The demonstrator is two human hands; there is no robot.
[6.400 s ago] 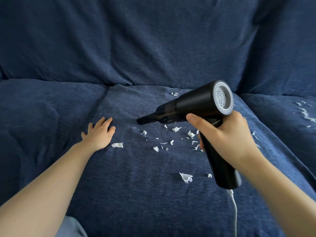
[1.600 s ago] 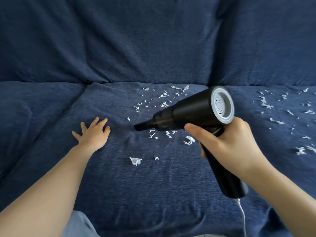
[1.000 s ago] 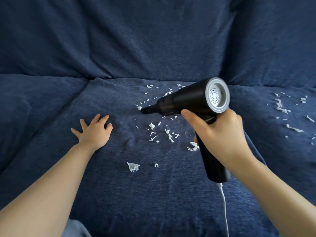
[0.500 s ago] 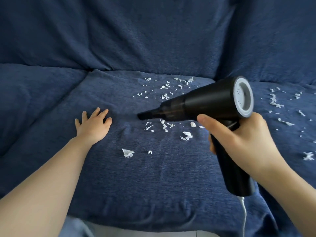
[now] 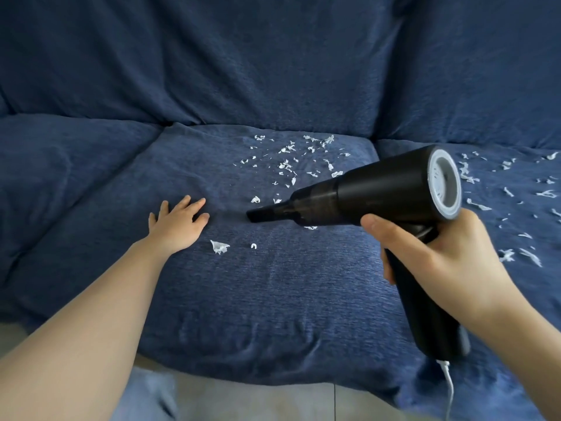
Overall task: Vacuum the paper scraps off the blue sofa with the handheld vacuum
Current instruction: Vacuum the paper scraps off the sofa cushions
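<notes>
Right hand (image 5: 437,262) wrapped around handheld vacuum (image 5: 379,189), nozzle low over middle seat cushion (image 5: 273,299); left hand (image 5: 177,224) spread flat, pressing fabric taut. Best swept slowly through paper scraps (image 5: 288,165) behind nozzle, then across right cushion, nozzle close to fabric.

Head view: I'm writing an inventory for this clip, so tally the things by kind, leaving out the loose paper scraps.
Hands: 2 (left hand, right hand)
Handheld vacuum: 1
White cord: 1
Seat cushions: 3 (left cushion, middle cushion, right cushion)
Total: 7
</notes>
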